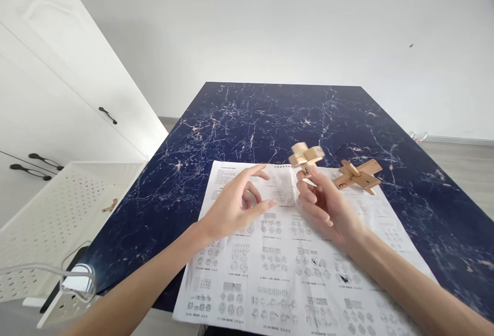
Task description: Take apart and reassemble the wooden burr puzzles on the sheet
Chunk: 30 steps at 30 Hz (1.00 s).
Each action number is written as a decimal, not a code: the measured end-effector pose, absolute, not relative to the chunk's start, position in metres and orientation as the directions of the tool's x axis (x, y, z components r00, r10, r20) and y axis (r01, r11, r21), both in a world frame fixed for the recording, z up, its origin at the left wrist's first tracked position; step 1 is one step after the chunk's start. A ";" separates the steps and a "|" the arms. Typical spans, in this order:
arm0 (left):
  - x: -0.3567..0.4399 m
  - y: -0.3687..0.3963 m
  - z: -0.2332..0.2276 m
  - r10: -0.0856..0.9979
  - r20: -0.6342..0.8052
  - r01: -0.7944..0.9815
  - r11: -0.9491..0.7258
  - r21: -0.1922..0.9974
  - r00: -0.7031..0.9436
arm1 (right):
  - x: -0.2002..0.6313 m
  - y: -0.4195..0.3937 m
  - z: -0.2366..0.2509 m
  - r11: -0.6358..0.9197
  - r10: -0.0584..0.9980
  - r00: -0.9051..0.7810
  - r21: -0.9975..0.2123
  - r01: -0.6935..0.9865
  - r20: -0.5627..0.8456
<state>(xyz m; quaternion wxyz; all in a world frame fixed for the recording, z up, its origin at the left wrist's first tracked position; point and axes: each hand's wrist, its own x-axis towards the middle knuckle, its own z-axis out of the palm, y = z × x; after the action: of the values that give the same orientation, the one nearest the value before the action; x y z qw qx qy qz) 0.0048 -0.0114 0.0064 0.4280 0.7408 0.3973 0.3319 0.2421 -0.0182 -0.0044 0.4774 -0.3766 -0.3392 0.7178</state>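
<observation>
Between the thumb and fingers of my right hand (324,202) is a small wooden burr puzzle (306,157) made of crossed blocks, with a dark mark on its lower block. It is raised above the top of a printed instruction sheet (278,274). My left hand (241,197) hovers over the sheet with its fingers curved and apart, holding nothing. To the right of my right hand, a second wooden puzzle (358,175) of interlocked flat pieces rests at the sheet's upper right, marked with dark figures.
The sheet lies on a dark blue marbled table (262,120). At left stand a white perforated rack (62,212) holding a small wooden piece (110,206), a white device with a cable (79,279), and a white cabinet (57,78) with black handles. A white wall rises behind.
</observation>
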 end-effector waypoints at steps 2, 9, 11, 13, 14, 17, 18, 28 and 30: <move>0.005 -0.011 0.007 0.878 0.147 0.316 -0.314 0.895 0.455 | 0.247 -0.013 -0.007 -0.326 0.941 -0.265 -0.778 -0.536 -0.212; 0.005 -0.009 0.008 0.883 0.102 0.347 -0.283 0.894 0.458 | 0.255 -0.009 -0.015 -0.328 0.944 -0.273 -0.594 -0.735 -0.184; 0.005 -0.009 0.008 0.886 0.087 0.353 -0.269 0.896 0.455 | 0.254 -0.009 -0.015 -0.340 0.940 -0.276 -0.568 -0.749 -0.198; 0.005 -0.008 0.009 0.890 0.077 0.361 -0.260 0.896 0.450 | 0.251 -0.009 -0.013 -0.356 0.934 -0.288 -0.561 -0.747 -0.210; 0.005 -0.008 0.009 0.892 0.076 0.362 -0.258 0.896 0.446 | 0.250 -0.009 -0.011 -0.365 0.931 -0.296 -0.569 -0.737 -0.213; 0.006 -0.008 0.011 0.892 0.068 0.370 -0.254 0.894 0.448 | 0.245 -0.010 -0.007 -0.379 0.924 -0.312 -0.626 -0.681 -0.221; 0.006 -0.008 0.012 0.891 0.066 0.374 -0.254 0.892 0.449 | 0.244 -0.011 -0.006 -0.382 0.922 -0.318 -0.648 -0.659 -0.221; -0.005 0.011 0.007 0.927 0.039 0.461 -0.222 0.859 0.373 | 0.239 -0.013 -0.007 -0.413 0.869 -0.456 -0.787 -0.458 -0.190; -0.017 0.028 0.005 0.937 0.061 0.484 -0.233 0.844 0.345 | 0.239 -0.013 -0.008 -0.408 0.869 -0.459 -0.792 -0.455 -0.185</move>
<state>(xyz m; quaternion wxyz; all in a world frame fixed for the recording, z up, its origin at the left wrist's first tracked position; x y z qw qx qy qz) -0.0166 0.0282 0.0055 0.3804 0.7264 0.4889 0.2977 0.2393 -0.0128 -0.0083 0.4229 -0.3030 -0.3420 0.7825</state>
